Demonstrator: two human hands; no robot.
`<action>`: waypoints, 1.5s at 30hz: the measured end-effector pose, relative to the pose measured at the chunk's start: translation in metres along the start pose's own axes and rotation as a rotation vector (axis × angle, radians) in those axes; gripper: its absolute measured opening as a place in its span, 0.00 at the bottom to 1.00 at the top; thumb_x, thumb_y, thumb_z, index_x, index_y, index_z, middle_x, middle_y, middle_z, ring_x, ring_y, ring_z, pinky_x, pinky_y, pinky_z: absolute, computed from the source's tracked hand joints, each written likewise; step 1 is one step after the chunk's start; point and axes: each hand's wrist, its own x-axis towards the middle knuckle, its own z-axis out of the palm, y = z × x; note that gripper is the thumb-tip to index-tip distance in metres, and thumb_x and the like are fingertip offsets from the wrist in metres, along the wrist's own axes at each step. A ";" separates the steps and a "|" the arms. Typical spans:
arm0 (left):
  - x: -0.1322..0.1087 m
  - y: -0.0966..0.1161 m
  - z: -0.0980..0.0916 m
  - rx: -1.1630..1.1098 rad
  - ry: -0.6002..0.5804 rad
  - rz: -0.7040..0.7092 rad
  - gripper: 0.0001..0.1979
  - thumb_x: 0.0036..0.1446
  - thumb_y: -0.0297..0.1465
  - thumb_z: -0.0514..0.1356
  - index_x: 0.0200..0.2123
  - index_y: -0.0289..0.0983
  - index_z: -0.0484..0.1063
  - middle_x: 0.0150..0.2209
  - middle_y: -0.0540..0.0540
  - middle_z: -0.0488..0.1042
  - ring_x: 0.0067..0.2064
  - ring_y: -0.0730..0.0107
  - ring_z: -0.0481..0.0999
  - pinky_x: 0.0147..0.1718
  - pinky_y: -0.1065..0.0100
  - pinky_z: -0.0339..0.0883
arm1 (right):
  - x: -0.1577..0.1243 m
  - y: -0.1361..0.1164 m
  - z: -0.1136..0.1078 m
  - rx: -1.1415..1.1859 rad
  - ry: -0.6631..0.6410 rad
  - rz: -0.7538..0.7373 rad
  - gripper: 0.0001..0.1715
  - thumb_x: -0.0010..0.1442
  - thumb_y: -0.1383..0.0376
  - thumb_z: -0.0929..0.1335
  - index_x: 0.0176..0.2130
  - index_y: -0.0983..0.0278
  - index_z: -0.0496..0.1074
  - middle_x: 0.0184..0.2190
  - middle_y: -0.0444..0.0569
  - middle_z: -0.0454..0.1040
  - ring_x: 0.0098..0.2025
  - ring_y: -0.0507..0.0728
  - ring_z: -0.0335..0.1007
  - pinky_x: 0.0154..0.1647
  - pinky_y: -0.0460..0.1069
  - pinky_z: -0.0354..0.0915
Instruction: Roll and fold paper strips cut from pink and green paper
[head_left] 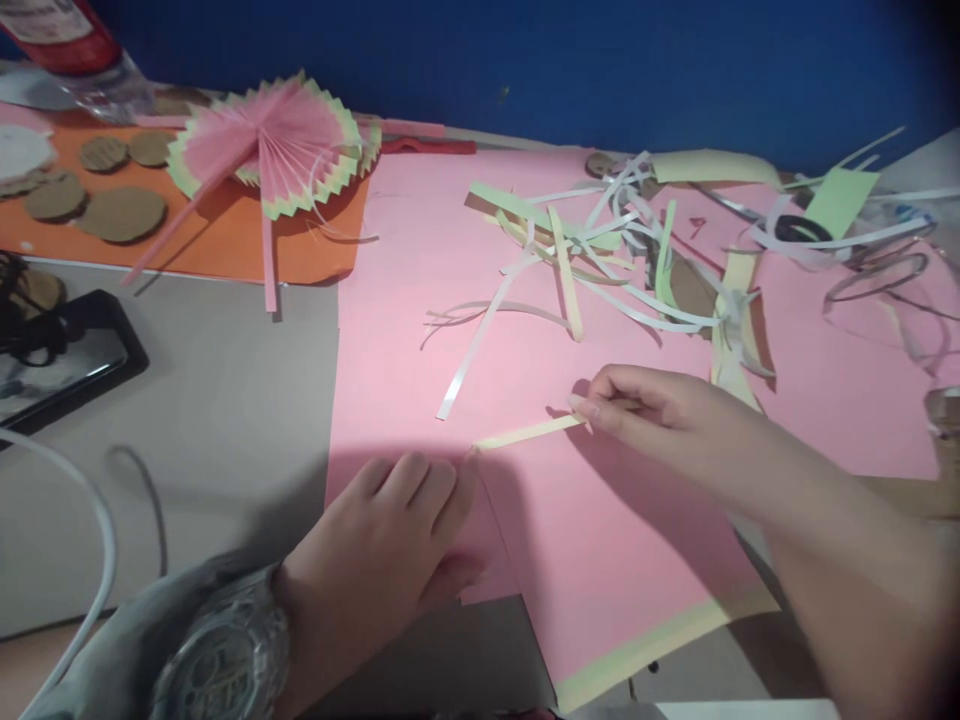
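My right hand (660, 420) pinches one end of a thin yellow paper strip (529, 432) that stretches left across a pink paper sheet (622, 540). My left hand (390, 540), with a wristwatch (225, 650) on it, lies flat with its fingers pressing the sheet's near left corner, fingertips at the strip's other end. The sheet has a yellow band along its near edge.
A pile of white, green and yellow paper strips (622, 260) lies beyond the hands. A pink pleated paper fan (274, 140) rests on orange paper (225, 240) with cardboard discs (120, 212). A phone (60, 365) and a white cable (90, 560) lie at the left.
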 end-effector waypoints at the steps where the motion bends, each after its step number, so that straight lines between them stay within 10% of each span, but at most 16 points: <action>1: -0.001 0.000 0.000 0.002 0.003 0.000 0.24 0.60 0.41 0.53 0.53 0.31 0.65 0.34 0.46 0.71 0.36 0.62 0.65 0.32 0.61 0.57 | 0.000 0.002 0.003 0.024 -0.005 0.007 0.19 0.58 0.50 0.64 0.25 0.61 0.66 0.28 0.46 0.74 0.33 0.59 0.73 0.27 0.47 0.60; 10: 0.000 0.001 -0.002 0.012 -0.041 -0.022 0.27 0.59 0.44 0.54 0.60 0.42 0.59 0.32 0.49 0.69 0.33 0.63 0.64 0.32 0.61 0.56 | -0.004 0.010 0.010 0.062 -0.088 -0.013 0.17 0.62 0.52 0.60 0.30 0.60 0.66 0.31 0.42 0.73 0.34 0.55 0.69 0.34 0.48 0.61; 45: -0.002 0.001 -0.001 -0.008 -0.011 -0.011 0.29 0.58 0.44 0.56 0.55 0.29 0.64 0.30 0.47 0.70 0.31 0.65 0.69 0.27 0.62 0.63 | -0.002 0.009 0.013 0.041 -0.062 -0.021 0.19 0.62 0.50 0.59 0.30 0.60 0.65 0.28 0.44 0.72 0.31 0.55 0.67 0.30 0.48 0.59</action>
